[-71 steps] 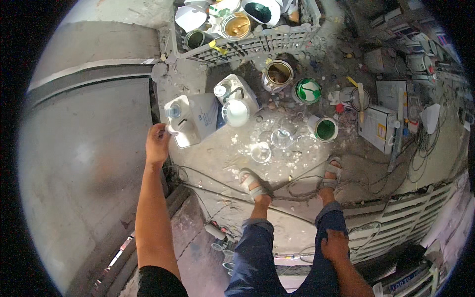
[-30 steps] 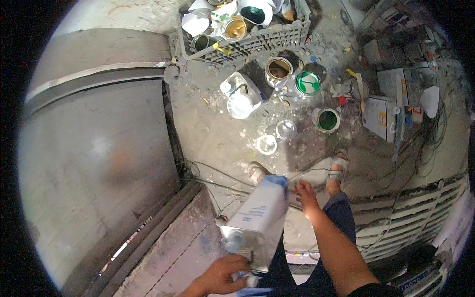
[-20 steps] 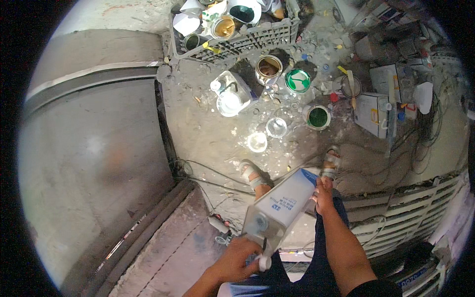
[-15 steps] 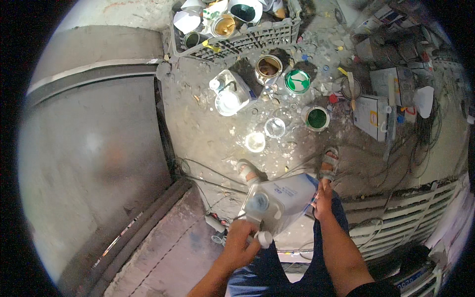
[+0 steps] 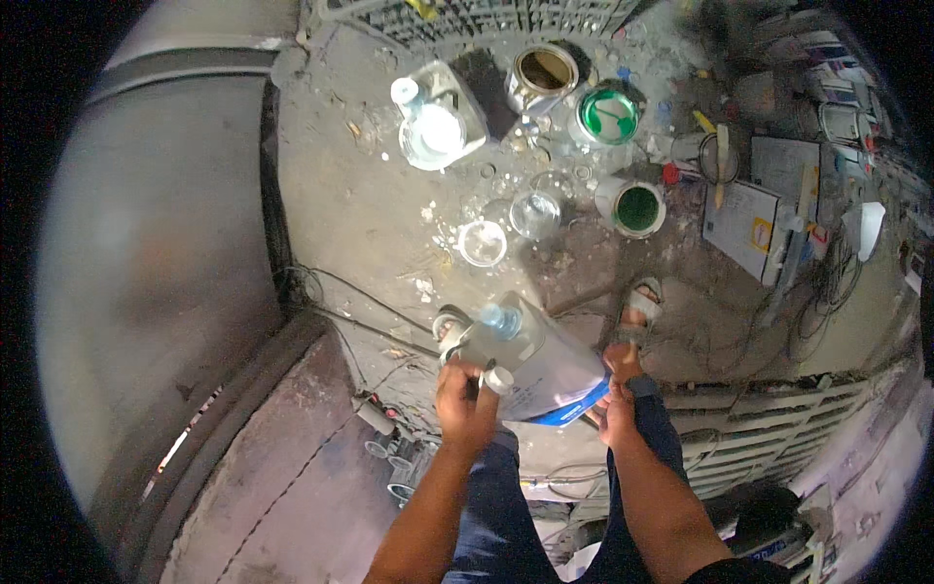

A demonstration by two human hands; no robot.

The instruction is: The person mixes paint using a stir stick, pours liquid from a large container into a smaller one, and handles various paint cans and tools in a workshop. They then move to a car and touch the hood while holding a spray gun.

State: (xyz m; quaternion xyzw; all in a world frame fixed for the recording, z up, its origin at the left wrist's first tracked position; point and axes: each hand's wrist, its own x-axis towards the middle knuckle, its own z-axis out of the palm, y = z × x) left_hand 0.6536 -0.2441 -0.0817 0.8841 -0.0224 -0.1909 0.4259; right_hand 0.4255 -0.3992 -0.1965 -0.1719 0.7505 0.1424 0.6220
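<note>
The left hand (image 5: 465, 409) and right hand (image 5: 615, 411) grip a tilted can (image 5: 553, 362) (top and base).

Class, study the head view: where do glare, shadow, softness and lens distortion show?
Head view: glare washes out the white tub; a dark shadow lies beside the brown-filled tin; the fisheye bends the pale slats and leaves black corners; print on the held container looks soft.

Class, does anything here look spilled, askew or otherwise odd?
Yes: pale specks litter the floor near the round cups, possibly dried splashes. Dark cables lie tangled at the right. The pale can tilts, but it's being held.
</note>
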